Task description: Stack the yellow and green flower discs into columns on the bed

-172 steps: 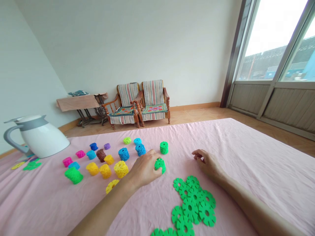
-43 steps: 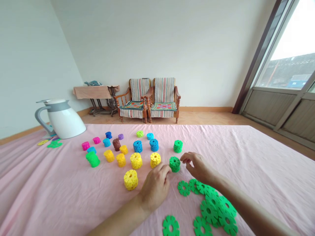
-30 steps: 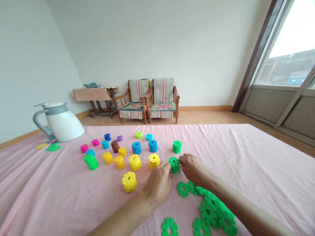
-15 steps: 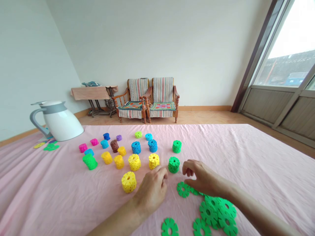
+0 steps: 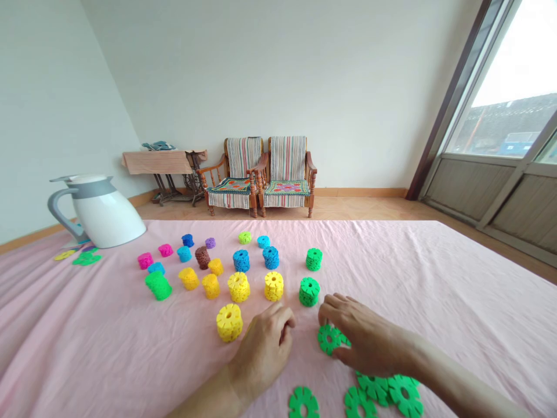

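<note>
My left hand [image 5: 266,348] hovers low over the cloth with its fingers curled in; whether anything is inside cannot be seen. A stack of yellow notched discs [image 5: 274,287] stands just beyond it, with another yellow stack [image 5: 229,323] to its left. My right hand [image 5: 359,334] reaches over a loose green notched disc [image 5: 327,339], thumb and fingers apart at its edges. Part of a second green disc shows under the palm. Beyond this hand stands a stack of green discs [image 5: 309,292]. Nearer me lies a loose pile of green discs [image 5: 404,395], partly covered by my right forearm.
One flat green disc [image 5: 303,402] lies at the near edge of view. Several short stacks in pink, blue, brown and orange fill the left and middle of the pink cloth [image 5: 87,325]. A white jug [image 5: 108,217] stands far left. Two wooden chairs [image 5: 287,168] are behind the table.
My right hand has come down and nearer me, over the loose green disc. My left hand has drawn back slightly from the yellow stack. The view has shifted a little.
</note>
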The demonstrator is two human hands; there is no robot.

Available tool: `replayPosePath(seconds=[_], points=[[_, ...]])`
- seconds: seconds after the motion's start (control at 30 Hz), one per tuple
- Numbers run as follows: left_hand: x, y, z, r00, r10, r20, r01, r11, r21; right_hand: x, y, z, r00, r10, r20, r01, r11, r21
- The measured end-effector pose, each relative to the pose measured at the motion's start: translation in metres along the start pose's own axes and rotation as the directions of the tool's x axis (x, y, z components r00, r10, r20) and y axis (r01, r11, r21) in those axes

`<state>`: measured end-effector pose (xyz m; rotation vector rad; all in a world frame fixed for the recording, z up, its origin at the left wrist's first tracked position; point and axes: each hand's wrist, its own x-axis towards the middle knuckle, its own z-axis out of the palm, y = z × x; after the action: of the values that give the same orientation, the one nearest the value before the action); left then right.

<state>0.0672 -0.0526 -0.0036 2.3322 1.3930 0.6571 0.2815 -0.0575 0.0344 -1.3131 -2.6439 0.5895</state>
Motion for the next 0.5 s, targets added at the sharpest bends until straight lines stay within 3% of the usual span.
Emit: replayPosePath(seconds=[0.13, 0.27, 0.4, 0.5], points=[[-0.001, 0.000, -0.001, 1.000, 0.006, 0.005, -0.006, 1.000, -0.005, 0.000, 0.003, 0.006, 0.997, 0.031, -0.066, -0.025, 0.995, 0.097], [0.000, -0.002, -0.002, 1.000, 0.007, 0.012, -0.007, 1.000, -0.010, 0.013, 0.015, 0.001, 0.973, 0.166, -0.161, -0.108, 0.941, 0.320], [0.000, -0.002, -0.002, 1.000, 0.019, 0.010, -0.019, 0.999, -0.034, 0.038, 0.027, -0.013, 0.910, 0.337, -0.243, -0.128, 0.783, 0.609], [-0.002, -0.002, -0.002, 1.000, 0.020, 0.013, -0.019, 0.999, -0.047, 0.055, 0.032, -0.016, 0.867, 0.459, -0.193, -0.168, 0.634, 0.755]])
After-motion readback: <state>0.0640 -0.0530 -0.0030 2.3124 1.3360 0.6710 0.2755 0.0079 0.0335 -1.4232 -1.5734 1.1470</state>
